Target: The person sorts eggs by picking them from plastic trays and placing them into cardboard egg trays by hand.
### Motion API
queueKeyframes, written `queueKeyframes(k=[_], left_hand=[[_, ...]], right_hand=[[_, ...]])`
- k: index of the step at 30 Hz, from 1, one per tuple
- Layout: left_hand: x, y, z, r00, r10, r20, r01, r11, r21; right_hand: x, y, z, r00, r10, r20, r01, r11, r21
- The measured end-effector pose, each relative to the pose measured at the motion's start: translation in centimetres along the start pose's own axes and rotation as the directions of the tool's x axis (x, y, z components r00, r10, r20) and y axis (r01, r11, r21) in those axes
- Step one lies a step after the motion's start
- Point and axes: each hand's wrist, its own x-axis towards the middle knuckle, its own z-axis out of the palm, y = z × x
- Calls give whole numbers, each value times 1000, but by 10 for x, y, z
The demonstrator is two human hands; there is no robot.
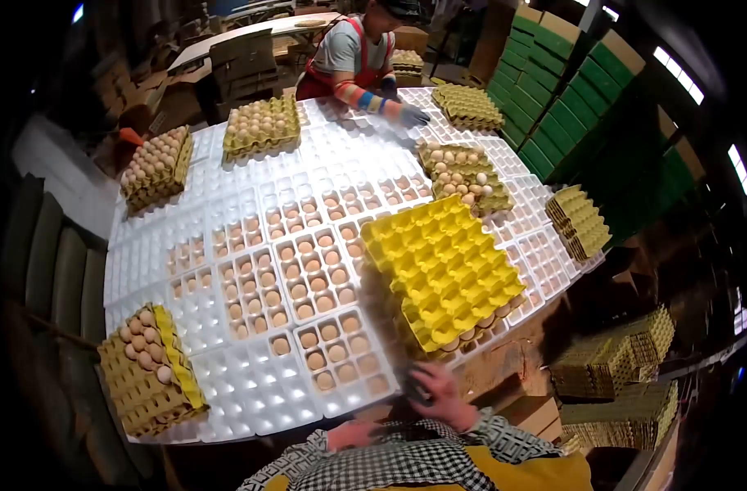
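My right hand (441, 397), in a pink glove with dark fingers, is at the front edge of the table, below the yellow egg tray (447, 270). Its fingers are apart and nothing shows in them. My left hand (354, 434), also gloved in pink, is low against my checked apron (390, 466); its fingertips blend into dark shade. The yellow tray lies tilted on top of other eggs, whose edges show beneath it. To its left, white plastic trays (267, 393) cover the table, several of their cells filled with brown eggs (314, 266).
Stacked egg trays with eggs stand at the left front (148, 368), left back (156, 164), back (263, 127) and right (463, 176). Across the table a co-worker (357, 61) reaches over the trays. Green boxes (545, 90) and fibre tray stacks (619, 352) stand at the right.
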Motion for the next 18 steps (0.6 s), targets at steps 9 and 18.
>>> queueKeyframes(k=[9, 18], left_hand=[[-16, 72, -86, 978, -58, -199, 12, 974, -226], [28, 100, -128, 482, -180, -858, -259, 906, -335]], right_hand=[[49, 63, -91, 959, 136, 247, 66, 744, -665], [30, 108, -221, 959, -88, -269, -92, 803, -589]])
